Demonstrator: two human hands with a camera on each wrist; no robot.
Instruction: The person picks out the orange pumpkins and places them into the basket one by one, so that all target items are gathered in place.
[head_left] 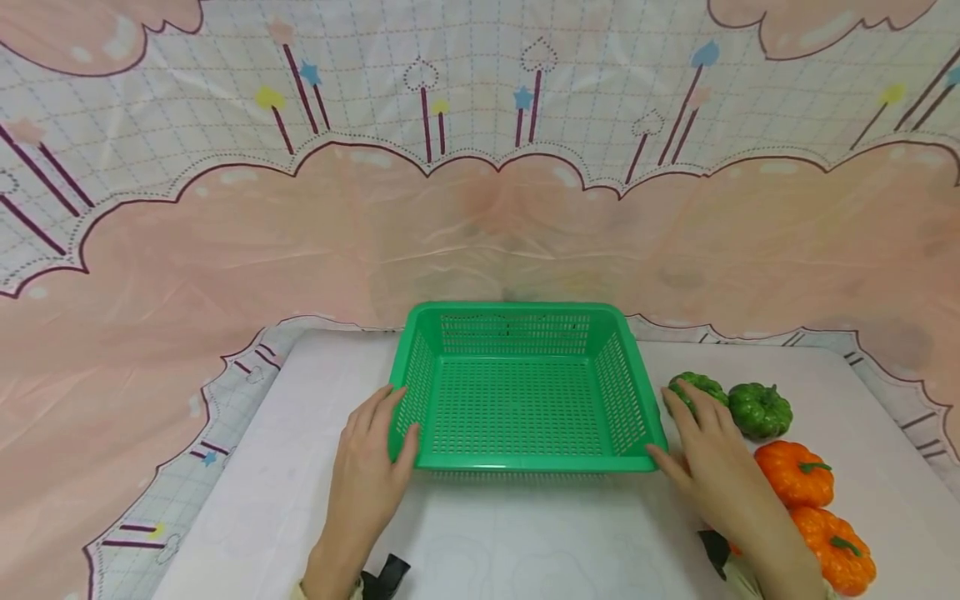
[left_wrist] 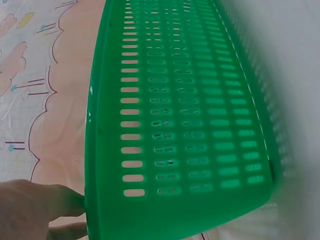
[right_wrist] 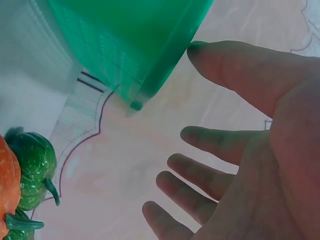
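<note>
A green plastic basket point(head_left: 517, 462) with slotted walls and nothing inside sits at the middle of the table in the head view. At its left side, my left hand point(head_left: 367, 467) has its fingertips at the rim and its thumb by the near left corner. In the left wrist view the thumb point(left_wrist: 67, 202) meets the basket's edge point(left_wrist: 92, 150). My right hand point(head_left: 712, 450) is at the near right corner, its thumb touching the rim. The right wrist view shows its other fingers point(right_wrist: 215, 142) straight and spread, apart from the basket.
Right of the basket lie two green pumpkins point(head_left: 760, 411), one partly behind my right hand, and two orange pumpkins point(head_left: 795, 473) nearer me. Beyond the white table point(head_left: 525, 542) hangs a patterned cloth point(head_left: 480, 225). Black straps point(head_left: 386, 575) show at my wrists.
</note>
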